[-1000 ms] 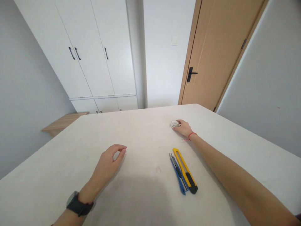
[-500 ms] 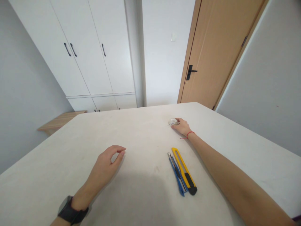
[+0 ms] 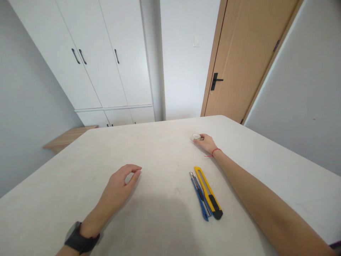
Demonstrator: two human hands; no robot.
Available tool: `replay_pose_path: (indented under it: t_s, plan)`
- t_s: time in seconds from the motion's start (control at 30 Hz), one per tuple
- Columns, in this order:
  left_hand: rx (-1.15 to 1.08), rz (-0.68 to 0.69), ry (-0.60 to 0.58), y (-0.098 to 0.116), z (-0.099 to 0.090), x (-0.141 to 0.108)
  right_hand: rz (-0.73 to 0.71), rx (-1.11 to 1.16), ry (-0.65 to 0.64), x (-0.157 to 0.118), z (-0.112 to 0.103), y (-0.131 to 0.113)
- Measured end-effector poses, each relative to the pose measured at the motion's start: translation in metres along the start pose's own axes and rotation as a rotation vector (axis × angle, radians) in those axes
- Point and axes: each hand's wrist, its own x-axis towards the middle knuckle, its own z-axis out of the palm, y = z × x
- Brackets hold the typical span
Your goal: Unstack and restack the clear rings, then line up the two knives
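Note:
My right hand (image 3: 206, 143) rests at the far side of the pale table (image 3: 80, 170), its fingers gripping a small roll of clear tape (image 3: 196, 137). My left hand (image 3: 119, 184) lies on the tabletop with curled fingers and nothing in them. Nearer me, between the hands, a yellow utility knife (image 3: 209, 193) lies beside a slimmer blue-handled craft knife (image 3: 199, 197). The two knives lie side by side, and neither hand touches them. A black watch (image 3: 80, 237) circles my left wrist.
The table's far edge meets a wooden door (image 3: 239, 60) with a black handle. White cabinets (image 3: 103, 64) stand beyond the far left corner, above a low wooden shelf (image 3: 68, 138). A grey wall (image 3: 301, 89) runs along the right.
The whole view has shifted slightly, with the table and room a little higher in the frame. Both hands stay in nearly the same places, and the right hand keeps its hold on the tape.

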Motion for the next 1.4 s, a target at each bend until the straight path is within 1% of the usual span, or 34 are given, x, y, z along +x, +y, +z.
replay_pose_path:
  t_s: [0.37, 0.53, 0.63, 0.73, 0.77, 0.83, 0.9, 0.97, 1.1, 1.17, 1.27, 1.4]
  plan:
    - [0.001, 0.007, 0.003, -0.003, 0.001, 0.001, -0.014, 0.014, 0.006, 0.004, 0.003, 0.007]
    - [-0.002, 0.013, 0.001, -0.003, 0.002, 0.001, -0.015, 0.022, 0.003, 0.003, 0.002, 0.006]
    - [-0.008, 0.012, -0.012, -0.002, 0.002, 0.001, -0.023, 0.040, 0.052, 0.001, -0.002, 0.003]
    - [-0.007, 0.016, -0.015, -0.003, 0.003, 0.002, -0.118, 0.021, 0.123, -0.007, -0.011, 0.000]
    - [-0.003, 0.018, -0.013, -0.004, 0.003, 0.002, -0.173, 0.004, 0.134, -0.013, -0.015, 0.000]
    - [0.008, 0.019, -0.009, -0.006, 0.003, 0.002, -0.290, -0.028, 0.114, -0.032, -0.024, 0.000]
    - [0.019, 0.016, -0.004, -0.007, 0.003, 0.003, -0.397, -0.037, 0.061, -0.060, -0.033, 0.000]
    - [0.028, 0.012, 0.001, -0.008, 0.003, 0.004, -0.492, -0.017, -0.003, -0.095, -0.042, -0.001]
    - [0.044, 0.009, 0.008, -0.005, 0.002, 0.006, -0.660, 0.027, -0.228, -0.168, -0.060, -0.004]
    - [0.050, 0.010, 0.013, -0.003, 0.001, 0.006, -0.736, 0.004, -0.336, -0.198, -0.067, -0.006]
    - [0.051, 0.017, 0.010, -0.003, 0.001, 0.006, -0.807, -0.066, -0.406, -0.226, -0.072, -0.006]
    - [0.051, 0.013, 0.012, -0.005, 0.001, 0.005, -0.819, -0.155, -0.439, -0.242, -0.067, -0.006]
